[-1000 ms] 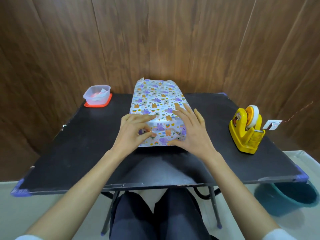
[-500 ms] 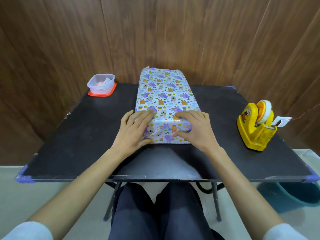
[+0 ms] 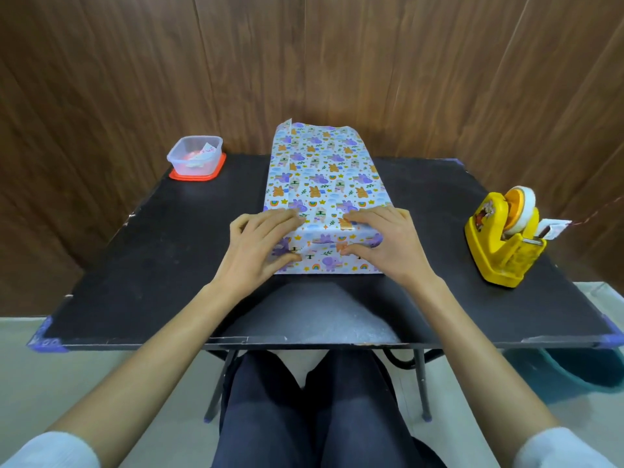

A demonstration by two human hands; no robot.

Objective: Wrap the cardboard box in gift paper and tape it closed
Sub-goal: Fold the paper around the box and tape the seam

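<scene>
left hand (image 3: pixel 261 244) and right hand (image 3: pixel 388 246) lie flat, fingers pressing the near end flap (image 3: pixel 324 246) onto the wrapped box (image 3: pixel 324 177) mid-frame, probably holding the crease until tape from the yellow dispenser (image 3: pixel 503 241) at right goes on

The box (image 3: pixel 324 177) sits in the middle of the table (image 3: pixel 169 265). The left hand (image 3: pixel 260 244) and right hand (image 3: pixel 388 244) rest on its near end. There is bare table on both sides of the box. The tape holder (image 3: pixel 503 241) stands near the right edge. A tub (image 3: pixel 196 158) sits in the far left corner. The wall (image 3: pixel 337 62) is right behind the table.
</scene>
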